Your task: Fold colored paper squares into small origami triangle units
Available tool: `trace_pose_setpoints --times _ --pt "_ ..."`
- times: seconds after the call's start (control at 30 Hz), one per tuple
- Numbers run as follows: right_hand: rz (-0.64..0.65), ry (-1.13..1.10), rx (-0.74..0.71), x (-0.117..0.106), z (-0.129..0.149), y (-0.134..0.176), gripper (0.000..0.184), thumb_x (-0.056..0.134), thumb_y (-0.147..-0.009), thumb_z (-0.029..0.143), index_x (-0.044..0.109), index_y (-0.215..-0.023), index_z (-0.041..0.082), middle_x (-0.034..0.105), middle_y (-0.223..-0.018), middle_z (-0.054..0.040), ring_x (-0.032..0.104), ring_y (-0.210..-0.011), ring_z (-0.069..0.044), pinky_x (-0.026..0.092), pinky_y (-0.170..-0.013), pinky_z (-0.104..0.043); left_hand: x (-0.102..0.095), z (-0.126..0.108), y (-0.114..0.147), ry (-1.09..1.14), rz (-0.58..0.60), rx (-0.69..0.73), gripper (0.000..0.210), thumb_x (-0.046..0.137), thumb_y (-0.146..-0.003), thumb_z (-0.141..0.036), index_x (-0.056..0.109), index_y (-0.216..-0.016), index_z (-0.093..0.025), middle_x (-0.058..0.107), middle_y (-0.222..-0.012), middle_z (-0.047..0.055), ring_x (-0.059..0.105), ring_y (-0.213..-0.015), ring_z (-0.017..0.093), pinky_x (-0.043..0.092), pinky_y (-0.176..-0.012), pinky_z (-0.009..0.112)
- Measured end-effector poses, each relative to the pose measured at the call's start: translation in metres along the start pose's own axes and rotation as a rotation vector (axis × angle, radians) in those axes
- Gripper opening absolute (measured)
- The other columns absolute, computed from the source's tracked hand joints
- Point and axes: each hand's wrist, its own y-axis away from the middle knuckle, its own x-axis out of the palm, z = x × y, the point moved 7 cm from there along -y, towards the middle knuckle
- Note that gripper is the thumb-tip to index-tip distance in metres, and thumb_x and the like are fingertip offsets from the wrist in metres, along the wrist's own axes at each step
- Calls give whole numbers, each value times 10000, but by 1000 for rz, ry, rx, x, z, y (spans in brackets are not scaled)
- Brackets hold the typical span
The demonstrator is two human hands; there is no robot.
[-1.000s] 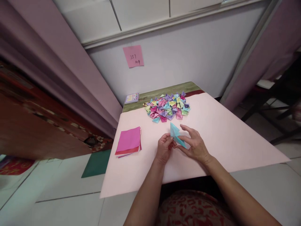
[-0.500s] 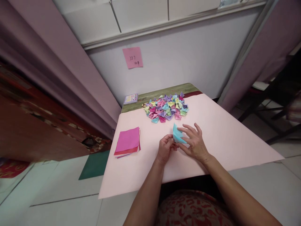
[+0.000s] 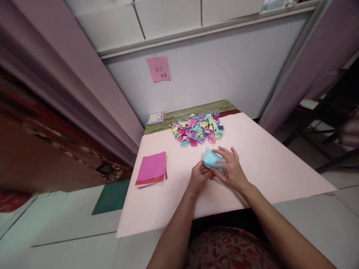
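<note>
A light blue piece of folded paper [image 3: 212,157] is held up just over the table, between my two hands. My left hand [image 3: 198,177] pinches its lower left corner, fingers closed. On its right side, my right hand [image 3: 230,168] grips the lower edge between thumb and forefinger, with the other fingers spread over and behind it. Part of the paper is hidden by the right fingers. Beyond the hands lies a heap of small folded paper pieces [image 3: 198,129] in many colours. To the left is a stack of square paper sheets [image 3: 152,167], magenta on top.
The table [image 3: 179,209] has a pale pink cover, with green wood-look surface at the back. A small pack of printed cards [image 3: 156,117] lies at the back left corner. A pink note [image 3: 158,69] sticks to the wall. Curtains [image 3: 112,74] hang at both sides.
The blue paper has turned and opened out, showing a broader face toward me. My hands have shifted only slightly around it.
</note>
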Motion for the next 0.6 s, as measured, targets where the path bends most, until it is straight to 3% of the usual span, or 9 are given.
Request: trace_pose_setpoints --times 0.2,0.3,0.43,0.6 --pt "35 -97 0 6 0 2 168 630 -856 283 702 -999 232 509 -1413 -121 475 -1306 -314 373 -1085 -555 -2 8 0 21 -1 -19 284 766 -693 -245 567 -877 -159 626 -701 -10 583 -574 120 488 -584 254" --pt "61 -196 40 6 3 1 314 623 -857 289 644 -1167 243 449 -1457 -126 476 -1309 -298 468 -1037 -472 -2 6 1 -57 -11 34 225 731 -703 -200 579 -865 -166 630 -754 -6 585 -654 133 480 -634 258" --pt "54 -286 70 7 10 -3 723 639 -848 309 321 -1496 265 347 -1518 -139 396 -1382 -300 447 -1076 -475 -3 -5 2 -244 -56 129 181 681 -745 -199 615 -910 -168 655 -832 20 586 -760 162 467 -700 265" --pt "-43 -454 89 4 13 -4 1028 722 -764 541 125 -1556 271 114 -1603 -147 166 -1479 -350 387 -1106 -538 -6 -10 1 -269 -83 113 364 743 -721 -265 629 -1055 -177 682 -932 62 616 -837 205 497 -751 307"
